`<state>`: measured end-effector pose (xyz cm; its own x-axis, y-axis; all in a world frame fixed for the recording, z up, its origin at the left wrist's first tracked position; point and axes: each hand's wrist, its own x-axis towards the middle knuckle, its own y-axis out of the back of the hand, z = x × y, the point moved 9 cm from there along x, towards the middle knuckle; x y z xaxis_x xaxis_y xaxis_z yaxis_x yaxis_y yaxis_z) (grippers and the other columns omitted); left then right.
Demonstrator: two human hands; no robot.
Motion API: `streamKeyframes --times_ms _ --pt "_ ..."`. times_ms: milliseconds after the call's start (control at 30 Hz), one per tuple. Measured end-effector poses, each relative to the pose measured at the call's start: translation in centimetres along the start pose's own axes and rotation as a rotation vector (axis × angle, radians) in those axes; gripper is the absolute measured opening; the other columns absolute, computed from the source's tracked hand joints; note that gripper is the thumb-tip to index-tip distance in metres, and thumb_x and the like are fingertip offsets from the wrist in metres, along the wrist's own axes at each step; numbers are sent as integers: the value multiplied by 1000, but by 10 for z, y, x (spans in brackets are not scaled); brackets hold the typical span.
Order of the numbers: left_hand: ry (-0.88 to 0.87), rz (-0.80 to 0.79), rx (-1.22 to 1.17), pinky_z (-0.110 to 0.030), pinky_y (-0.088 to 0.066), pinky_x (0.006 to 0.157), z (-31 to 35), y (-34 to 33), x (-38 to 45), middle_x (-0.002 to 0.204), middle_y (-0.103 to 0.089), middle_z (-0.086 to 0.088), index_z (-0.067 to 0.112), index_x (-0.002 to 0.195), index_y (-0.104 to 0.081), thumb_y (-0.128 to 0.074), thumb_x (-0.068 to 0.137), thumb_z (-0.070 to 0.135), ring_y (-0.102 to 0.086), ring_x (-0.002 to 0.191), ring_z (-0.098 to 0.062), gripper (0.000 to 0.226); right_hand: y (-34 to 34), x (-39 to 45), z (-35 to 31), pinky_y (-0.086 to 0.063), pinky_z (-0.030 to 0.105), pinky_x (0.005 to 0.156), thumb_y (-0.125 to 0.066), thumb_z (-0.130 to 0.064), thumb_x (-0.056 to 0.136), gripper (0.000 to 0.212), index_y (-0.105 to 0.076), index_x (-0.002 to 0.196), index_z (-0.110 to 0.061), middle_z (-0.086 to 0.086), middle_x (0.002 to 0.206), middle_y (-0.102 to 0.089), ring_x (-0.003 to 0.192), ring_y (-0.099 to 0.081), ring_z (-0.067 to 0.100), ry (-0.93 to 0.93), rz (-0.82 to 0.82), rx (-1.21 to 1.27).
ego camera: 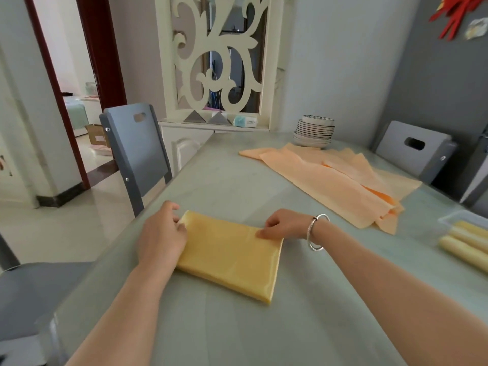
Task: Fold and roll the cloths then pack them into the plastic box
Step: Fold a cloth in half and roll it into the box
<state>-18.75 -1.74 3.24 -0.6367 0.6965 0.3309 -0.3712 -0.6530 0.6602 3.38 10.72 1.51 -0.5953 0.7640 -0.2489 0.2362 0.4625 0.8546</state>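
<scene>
A folded yellow cloth (229,256) lies flat on the grey-green table (237,180) in front of me. My left hand (161,235) pinches its far left corner, where the edge curls up slightly. My right hand (284,224), with a silver bracelet on the wrist, pinches the far right corner with curled fingers. Loose peach cloths (340,180) lie spread out further back on the right. A clear plastic box (449,220) at the right edge holds pale yellow rolled cloths (467,243).
A stack of white plates (314,132) stands at the back of the table by the wall. One grey chair (137,154) is at the table's left side, another grey chair (414,150) at the far right.
</scene>
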Motion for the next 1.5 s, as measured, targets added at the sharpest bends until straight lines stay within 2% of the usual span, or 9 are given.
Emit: streamKeyframes --times_ms 133,300,500,600,733,833,1067,1267,1500 --pt "-203 249 178 -43 -37 89 38 20 -17 112 -65 -1 17 114 -57 -61 86 18 -51 107 -31 28 23 -15 14 -28 24 51 -54 -18 87 32 -39 59 -18 -5 59 -39 55 -35 10 43 310 184" --pt "-415 129 -28 -40 -43 80 88 -16 -45 98 -66 3 20 98 -64 -64 84 17 -56 91 -28 14 51 -59 87 -29 27 51 -51 -17 88 19 -49 69 -12 -1 62 -45 60 -41 16 -163 712 348" --pt "-640 -192 -100 -37 -47 80 136 -81 -74 95 -61 12 28 93 -66 -52 80 33 -55 88 -19 20 39 -87 121 -30 31 55 -50 -38 92 37 -40 62 -18 -5 59 -43 58 -40 14 -230 561 196" --pt "-745 -260 -76 -36 -46 84 152 -98 -86 101 -60 17 30 94 -66 -57 84 29 -52 93 -14 14 38 -105 123 -36 31 65 -51 -44 89 27 -44 77 -21 -8 70 -51 69 -49 15 -253 603 116" --pt "-819 -281 -51 -35 -45 83 164 -106 -92 99 -59 19 30 93 -66 -59 85 28 -51 93 -11 11 46 -124 86 -38 28 78 -62 -39 81 26 -45 93 -23 -9 89 -51 87 -44 14 71 728 -16" --pt "-834 -347 -73 -34 -45 83 162 -113 -92 97 -58 18 29 91 -66 -58 85 26 -52 93 -10 11 36 -121 59 -35 26 88 -55 -47 74 34 -54 102 -27 -10 104 -52 98 -43 14 214 599 -133" --pt "-779 -526 -226 -25 -46 88 154 -121 -93 102 -59 17 25 97 -66 -59 87 19 -54 100 0 13 27 -115 61 -39 29 88 -52 -17 82 25 -56 105 -25 -5 107 -56 103 -52 17 160 538 -305" --pt "-725 -518 -189 -25 -46 83 141 -116 -83 97 -56 20 29 93 -63 -64 79 21 -53 94 -1 16 31 -118 69 -38 26 82 -52 -11 81 19 -56 96 -21 -7 97 -56 97 -53 17 94 605 -280" --pt "-618 -358 -188 -30 -47 80 130 -102 -67 82 -61 16 26 80 -64 -66 80 14 -57 86 -8 13 36 -120 95 -43 29 85 -58 -23 87 5 -63 86 -25 -11 84 -61 91 -54 13 -45 632 43"
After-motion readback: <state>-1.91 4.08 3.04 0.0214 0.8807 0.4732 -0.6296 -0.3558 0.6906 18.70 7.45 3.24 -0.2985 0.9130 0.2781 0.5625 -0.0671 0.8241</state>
